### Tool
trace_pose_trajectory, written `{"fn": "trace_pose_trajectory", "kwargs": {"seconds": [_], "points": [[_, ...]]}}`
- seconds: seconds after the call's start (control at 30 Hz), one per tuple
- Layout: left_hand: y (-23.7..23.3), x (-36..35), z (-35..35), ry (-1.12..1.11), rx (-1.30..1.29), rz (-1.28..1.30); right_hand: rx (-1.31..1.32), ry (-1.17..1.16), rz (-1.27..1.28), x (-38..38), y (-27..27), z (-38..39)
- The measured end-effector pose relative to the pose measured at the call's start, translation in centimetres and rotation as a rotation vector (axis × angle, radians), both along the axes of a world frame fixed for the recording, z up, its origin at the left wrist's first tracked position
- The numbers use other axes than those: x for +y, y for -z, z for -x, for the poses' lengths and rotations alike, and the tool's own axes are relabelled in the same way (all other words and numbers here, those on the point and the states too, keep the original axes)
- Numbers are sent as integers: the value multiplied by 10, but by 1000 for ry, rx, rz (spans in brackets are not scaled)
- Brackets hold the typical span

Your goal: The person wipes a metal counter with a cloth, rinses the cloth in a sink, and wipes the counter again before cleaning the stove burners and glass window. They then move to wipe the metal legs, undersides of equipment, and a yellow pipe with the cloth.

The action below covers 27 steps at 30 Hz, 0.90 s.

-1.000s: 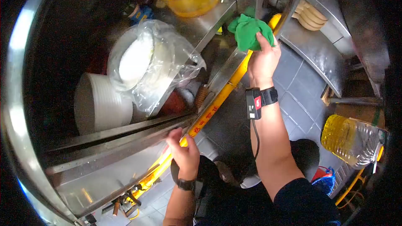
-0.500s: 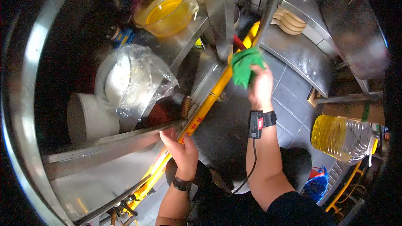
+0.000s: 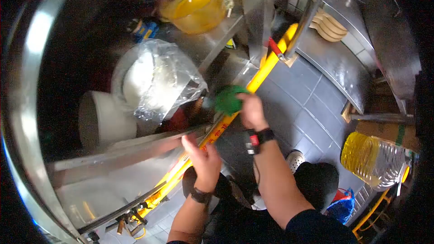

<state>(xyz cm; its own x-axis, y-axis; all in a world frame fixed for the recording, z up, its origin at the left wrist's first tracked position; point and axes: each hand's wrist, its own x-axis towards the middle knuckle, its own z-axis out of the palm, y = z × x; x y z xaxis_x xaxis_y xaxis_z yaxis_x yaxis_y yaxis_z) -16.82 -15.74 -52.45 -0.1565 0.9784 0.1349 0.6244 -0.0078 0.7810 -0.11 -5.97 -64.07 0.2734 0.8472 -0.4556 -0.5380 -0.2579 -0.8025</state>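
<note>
My right hand (image 3: 253,112) has its fingers closed on a green cloth (image 3: 229,100), which is bunched up and a little blurred. Hand and cloth are over the yellow gas pipe (image 3: 262,78), beside the lower steel shelf. My left hand (image 3: 205,165) is at the front edge of that steel shelf (image 3: 122,156), thumb and fingers apart, its fingertips overlapping the rim. On the shelf behind it are a white tub (image 3: 101,119) lying on its side and a round white container in clear plastic wrap (image 3: 158,81).
A yellow basin in a clear bowl (image 3: 196,11) sits further back on the shelf. To the right, wooden ladle-like pieces (image 3: 328,26) lie on a steel counter. A large bottle of yellow oil (image 3: 373,158) lies at the lower right. Grey floor tiles (image 3: 312,104) show between.
My right hand has moved left and down with the green cloth, from above the pipe's far part toward the shelf. My left hand stays at the shelf edge. The view has shifted slightly.
</note>
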Motion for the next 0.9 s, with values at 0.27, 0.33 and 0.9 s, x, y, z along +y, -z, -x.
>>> {"fn": "trace_pose_trajectory", "kwargs": {"seconds": [0.27, 0.33, 0.9], "points": [[-30, 34, -49, 525, -230, 151, 501, 388, -474, -23, -104, -84], [-25, 13, -39, 455, -398, 248, 569, 352, -690, -27, -136, -83], [-85, -76, 104, -242, -497, -265, 561, 220, -798, -21, -136, -23]]}}
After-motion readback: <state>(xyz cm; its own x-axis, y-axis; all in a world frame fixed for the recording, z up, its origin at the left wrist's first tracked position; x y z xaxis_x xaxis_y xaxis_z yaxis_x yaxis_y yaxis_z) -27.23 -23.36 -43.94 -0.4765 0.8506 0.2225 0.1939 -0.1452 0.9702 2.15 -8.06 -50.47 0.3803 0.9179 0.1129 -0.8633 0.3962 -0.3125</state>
